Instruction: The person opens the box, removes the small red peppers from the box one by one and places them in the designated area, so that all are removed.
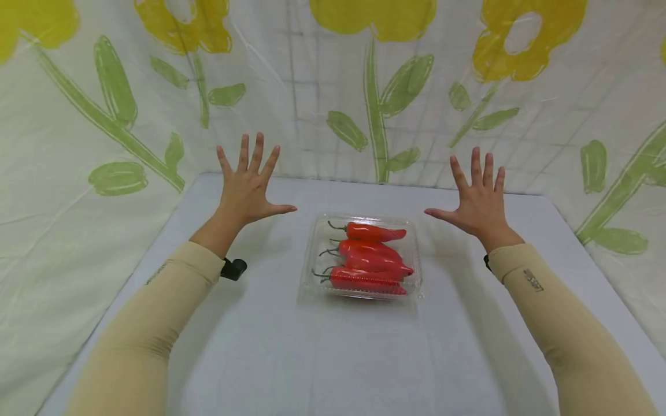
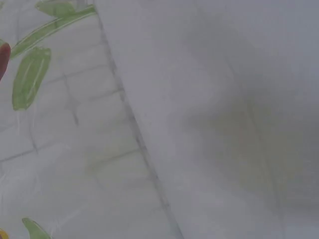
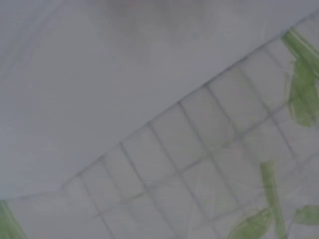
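Observation:
A clear plastic clamshell box (image 1: 364, 218) sits mid-table in the head view. Inside it lie several red chili peppers (image 1: 372, 263) with thin dark stems, seen through the lid, which looks closed. My left hand (image 1: 248, 182) is raised to the box's left, fingers straight and spread, thumb pointing toward the box. To the right of the box my right hand (image 1: 478, 199) is held up the same way, fingers spread. Neither hand touches anything. In the left wrist view only a fingertip (image 2: 4, 57) shows at the left edge; the right wrist view shows no hand.
The box stands on a table with a pale cloth (image 1: 354, 358). Behind and at both sides hangs a white curtain (image 1: 291, 104) painted with yellow flowers and green leaves. A dark wrist camera (image 1: 234, 269) is strapped to the left wrist, just past the beige sleeve (image 1: 151, 312).

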`<act>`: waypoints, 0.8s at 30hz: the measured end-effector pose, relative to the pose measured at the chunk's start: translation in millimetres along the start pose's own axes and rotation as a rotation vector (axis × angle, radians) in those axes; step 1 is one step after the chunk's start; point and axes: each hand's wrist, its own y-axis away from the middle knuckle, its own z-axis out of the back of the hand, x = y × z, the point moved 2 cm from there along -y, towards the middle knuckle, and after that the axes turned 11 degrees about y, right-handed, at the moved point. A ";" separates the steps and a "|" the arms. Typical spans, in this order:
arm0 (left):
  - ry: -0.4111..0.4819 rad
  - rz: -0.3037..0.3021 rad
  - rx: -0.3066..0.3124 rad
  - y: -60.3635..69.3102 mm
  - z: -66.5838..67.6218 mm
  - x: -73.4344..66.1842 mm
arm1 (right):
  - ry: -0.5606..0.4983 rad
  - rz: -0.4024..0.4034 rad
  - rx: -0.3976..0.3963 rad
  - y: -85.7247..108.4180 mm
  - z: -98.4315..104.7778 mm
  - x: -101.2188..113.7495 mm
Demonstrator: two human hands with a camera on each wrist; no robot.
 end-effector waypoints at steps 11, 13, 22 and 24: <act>0.254 0.122 -0.025 20.7 16.0 -33.3 | -0.156 -0.002 -0.046 21.2 11.1 14.5; 0.332 0.153 0.000 28.9 17.4 -38.8 | -0.225 -0.013 -0.039 30.1 14.1 18.4; 0.790 0.282 0.080 73.7 11.4 -55.4 | -0.615 -0.148 0.133 81.6 11.2 33.3; 0.884 0.323 0.111 83.3 7.9 -59.9 | -0.673 -0.174 0.157 91.2 9.5 37.0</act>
